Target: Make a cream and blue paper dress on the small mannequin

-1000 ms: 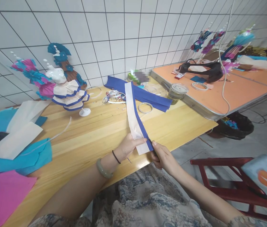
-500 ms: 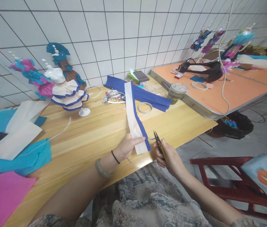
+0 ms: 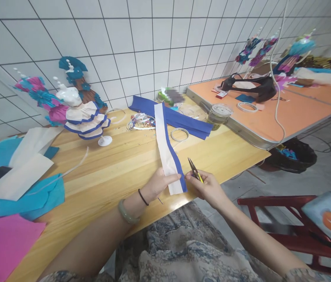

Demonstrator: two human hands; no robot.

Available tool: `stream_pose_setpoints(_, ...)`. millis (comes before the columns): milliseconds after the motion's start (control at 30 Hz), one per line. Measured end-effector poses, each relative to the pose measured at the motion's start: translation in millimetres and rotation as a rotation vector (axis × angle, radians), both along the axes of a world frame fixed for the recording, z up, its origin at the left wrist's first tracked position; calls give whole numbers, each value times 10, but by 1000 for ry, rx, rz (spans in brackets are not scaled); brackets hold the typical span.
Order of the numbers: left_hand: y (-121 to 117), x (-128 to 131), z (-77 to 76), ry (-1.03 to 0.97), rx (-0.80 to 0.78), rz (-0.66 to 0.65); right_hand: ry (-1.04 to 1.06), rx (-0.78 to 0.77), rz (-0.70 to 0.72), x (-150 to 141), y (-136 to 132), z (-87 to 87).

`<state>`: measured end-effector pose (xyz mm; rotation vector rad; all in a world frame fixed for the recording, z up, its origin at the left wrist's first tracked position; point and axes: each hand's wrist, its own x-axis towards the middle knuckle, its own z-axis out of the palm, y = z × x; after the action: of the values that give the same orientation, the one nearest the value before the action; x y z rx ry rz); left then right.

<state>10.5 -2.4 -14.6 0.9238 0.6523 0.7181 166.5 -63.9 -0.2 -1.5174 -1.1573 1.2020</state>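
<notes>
The near end of the cream-and-blue strip [image 3: 164, 145] is pinched between the thumb and fingers of the left hand [image 3: 157, 184], closed on it from the left. Just right of that end, yellow-handled snips [image 3: 195, 171] are gripped in the curled right hand [image 3: 209, 190]; whether the strip is touched by its fingertips cannot be told. The strip is stretched lengthwise over the wooden table [image 3: 109, 168]. Well to its left, turquoise sheets [image 3: 52, 196] are spread, and farther back on that side a ruffled doll [image 3: 86, 117] is stood. Beside the strip's right edge, a pale ring [image 3: 180, 140] is laid flat. Left of its far end, a tangled heap [image 3: 142, 120] is left, and behind it a blue sheet [image 3: 187, 122] is partly covered.
</notes>
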Motion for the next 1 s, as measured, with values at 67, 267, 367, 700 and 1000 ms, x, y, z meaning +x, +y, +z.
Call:
stream_pose_setpoints(67,7,1,-12,-2,-11,10,-66,34,-17,74,0,27)
stream_pose_setpoints(267,16,-1,-25,-10,-40,-9,-183,79,-59,102,-47,155)
stream_pose_setpoints(367,8,-5,-13,-22,-29,-45,-93,57,52,-2,-49,152)
stream_pose_setpoints(700,39,-29,-65,61,-1,-33,31,-53,145,46,19,83)
stream_pose_setpoints(1000,21,-17,39,19,-94,-11,-70,8,121,43,21,-33)
